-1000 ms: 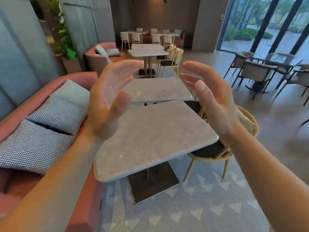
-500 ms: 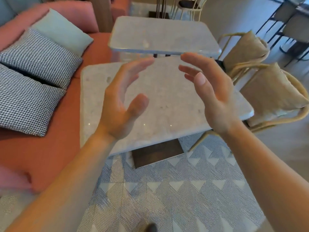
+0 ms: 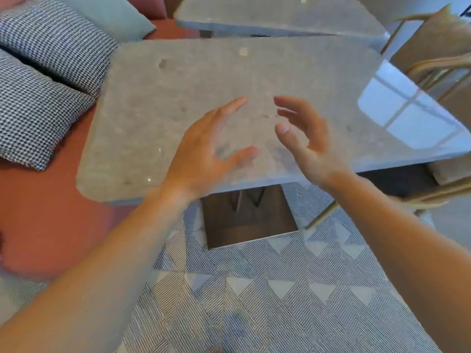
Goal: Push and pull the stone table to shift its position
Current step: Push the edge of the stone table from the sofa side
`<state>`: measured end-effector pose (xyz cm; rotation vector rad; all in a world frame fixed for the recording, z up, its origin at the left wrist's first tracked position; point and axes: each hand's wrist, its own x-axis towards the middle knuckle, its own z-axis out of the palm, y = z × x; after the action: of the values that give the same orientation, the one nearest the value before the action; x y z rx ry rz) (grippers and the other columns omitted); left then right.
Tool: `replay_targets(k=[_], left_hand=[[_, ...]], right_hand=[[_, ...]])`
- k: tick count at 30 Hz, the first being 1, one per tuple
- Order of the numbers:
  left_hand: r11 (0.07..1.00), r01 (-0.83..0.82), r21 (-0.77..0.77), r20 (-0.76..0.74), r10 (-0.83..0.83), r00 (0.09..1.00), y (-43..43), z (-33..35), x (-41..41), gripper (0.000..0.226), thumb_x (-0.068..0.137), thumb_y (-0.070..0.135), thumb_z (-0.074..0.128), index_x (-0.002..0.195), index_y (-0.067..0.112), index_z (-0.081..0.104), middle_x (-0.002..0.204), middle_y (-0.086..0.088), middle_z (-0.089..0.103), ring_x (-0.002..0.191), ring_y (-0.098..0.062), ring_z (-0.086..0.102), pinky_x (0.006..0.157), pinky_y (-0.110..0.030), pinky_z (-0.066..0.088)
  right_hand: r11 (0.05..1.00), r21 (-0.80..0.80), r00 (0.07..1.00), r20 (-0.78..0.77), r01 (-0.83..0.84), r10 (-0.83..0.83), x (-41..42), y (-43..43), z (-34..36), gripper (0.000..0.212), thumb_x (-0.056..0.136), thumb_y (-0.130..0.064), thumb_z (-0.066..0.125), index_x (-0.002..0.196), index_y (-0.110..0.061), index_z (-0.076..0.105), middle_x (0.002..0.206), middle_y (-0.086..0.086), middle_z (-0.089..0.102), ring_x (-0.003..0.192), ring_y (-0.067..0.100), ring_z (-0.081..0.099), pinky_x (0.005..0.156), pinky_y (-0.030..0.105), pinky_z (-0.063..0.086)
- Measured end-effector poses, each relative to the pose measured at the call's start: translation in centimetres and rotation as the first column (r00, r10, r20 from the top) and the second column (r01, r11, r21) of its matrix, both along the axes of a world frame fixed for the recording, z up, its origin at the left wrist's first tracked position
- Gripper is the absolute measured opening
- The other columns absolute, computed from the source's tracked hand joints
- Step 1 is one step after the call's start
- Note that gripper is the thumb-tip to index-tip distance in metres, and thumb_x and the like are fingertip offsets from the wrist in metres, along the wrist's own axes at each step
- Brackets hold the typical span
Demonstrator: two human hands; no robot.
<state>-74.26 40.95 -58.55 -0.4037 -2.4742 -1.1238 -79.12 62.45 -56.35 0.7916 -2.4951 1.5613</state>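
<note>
A grey stone table (image 3: 158, 103) with a rectangular top stands in front of me on a dark square base (image 3: 244, 220). My left hand (image 3: 204, 149) hovers over the near middle of the top, fingers spread and palm facing right. My right hand (image 3: 303, 138) hovers beside it, fingers curled loosely and palm facing left. The two hands face each other a short gap apart and hold nothing. Whether either hand touches the stone I cannot tell.
A second stone table (image 3: 280, 16) stands just behind the first. A pink sofa (image 3: 51, 212) with checked cushions (image 3: 33, 98) runs along the left. Wicker chairs (image 3: 438, 62) crowd the right side. A patterned rug (image 3: 254, 289) covers the floor.
My view has tilted down and drawn closer to the table. Both hands have dropped lower over the near part of the top and come closer together, still holding nothing.
</note>
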Motion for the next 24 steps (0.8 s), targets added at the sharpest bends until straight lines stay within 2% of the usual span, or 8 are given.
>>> replay_targets(k=[2,4,6,8,11,17,21,24], left_hand=[[0.967,-0.136,-0.217,0.037,0.147,0.988,-0.3,-1.9,0.0,0.095,0.084,0.094,0.039,0.160,0.037,0.040,0.168,0.003,0.044,0.158,-0.025,0.039,0.127,-0.059,0.028],[0.909,-0.205,-0.364,0.128,0.266,0.955,-0.3,-3.2,0.4,0.111,0.070,0.108,0.018,0.163,0.046,0.031,0.175,0.002,0.032,0.165,-0.031,0.025,0.130,-0.063,0.016],[0.833,-0.225,-0.505,0.146,0.339,0.929,0.0,-4.3,0.6,0.123,0.058,0.113,0.004,0.163,0.053,0.023,0.179,0.004,0.022,0.167,-0.032,0.018,0.132,-0.063,0.011],[0.748,-0.222,-0.625,0.116,0.370,0.922,0.5,-5.2,0.5,0.125,0.053,0.114,0.003,0.163,0.056,0.017,0.180,0.010,0.017,0.167,-0.032,0.016,0.131,-0.064,0.012],[0.693,-0.215,-0.688,0.127,0.406,0.905,0.9,-5.7,-0.4,0.122,0.058,0.113,0.011,0.165,0.055,0.010,0.180,0.013,0.011,0.168,-0.034,0.014,0.130,-0.067,0.012],[0.656,-0.236,-0.717,0.111,0.442,0.890,1.0,-5.5,-0.5,0.126,0.060,0.112,0.008,0.168,0.046,0.013,0.181,0.005,0.014,0.166,-0.039,0.016,0.130,-0.068,0.012],[0.632,-0.252,-0.733,0.109,0.474,0.874,0.9,-5.6,-0.6,0.136,0.056,0.115,0.005,0.169,0.040,0.015,0.181,0.002,0.015,0.166,-0.041,0.017,0.129,-0.069,0.012],[0.617,-0.248,-0.747,0.096,0.469,0.878,0.7,-5.8,-1.0,0.139,0.052,0.114,0.000,0.169,0.039,0.013,0.181,0.002,0.015,0.166,-0.040,0.018,0.128,-0.069,0.014]], right_hand=[[0.990,0.138,1.000,0.004,-0.021,0.021,-0.3,0.4,-2.5,0.059,0.096,-0.046,0.059,0.147,-0.016,0.055,0.151,0.004,0.057,0.139,0.015,0.055,0.118,0.030,0.043],[0.949,0.310,0.998,-0.016,-0.058,0.066,-0.7,0.8,-4.3,0.067,0.093,-0.052,0.060,0.149,-0.014,0.054,0.154,0.006,0.056,0.141,0.018,0.055,0.116,0.022,0.040],[0.870,0.488,0.988,-0.088,-0.069,0.128,-1.3,1.3,-5.5,0.077,0.091,-0.062,0.057,0.150,-0.013,0.055,0.157,0.008,0.054,0.146,0.023,0.052,0.123,0.032,0.037],[0.773,0.634,0.969,-0.175,-0.024,0.174,-2.1,1.7,-6.2,0.086,0.089,-0.075,0.047,0.154,-0.019,0.052,0.162,0.005,0.050,0.152,0.025,0.044,0.128,0.045,0.030],[0.660,0.750,0.948,-0.240,0.044,0.209,-3.2,2.1,-6.8,0.090,0.087,-0.086,0.035,0.161,-0.034,0.039,0.170,-0.002,0.038,0.159,0.027,0.033,0.131,0.049,0.022],[0.487,0.861,0.961,-0.239,0.144,0.138,-3.4,1.8,-6.8,0.110,0.072,-0.102,0.012,0.166,-0.045,0.012,0.176,0.011,0.018,0.161,0.045,0.017,0.130,0.062,0.013],[0.452,0.871,0.950,-0.281,0.191,0.140,-3.7,1.8,-6.8,0.122,0.066,-0.105,-0.004,0.167,-0.038,0.013,0.174,0.014,0.023,0.158,0.047,0.025,0.127,0.064,0.021],[0.418,0.882,0.919,-0.329,0.216,0.220,-4.6,2.5,-6.5,0.122,0.070,-0.105,-0.002,0.166,-0.033,0.020,0.171,0.009,0.034,0.154,0.040,0.037,0.121,0.058,0.033]])
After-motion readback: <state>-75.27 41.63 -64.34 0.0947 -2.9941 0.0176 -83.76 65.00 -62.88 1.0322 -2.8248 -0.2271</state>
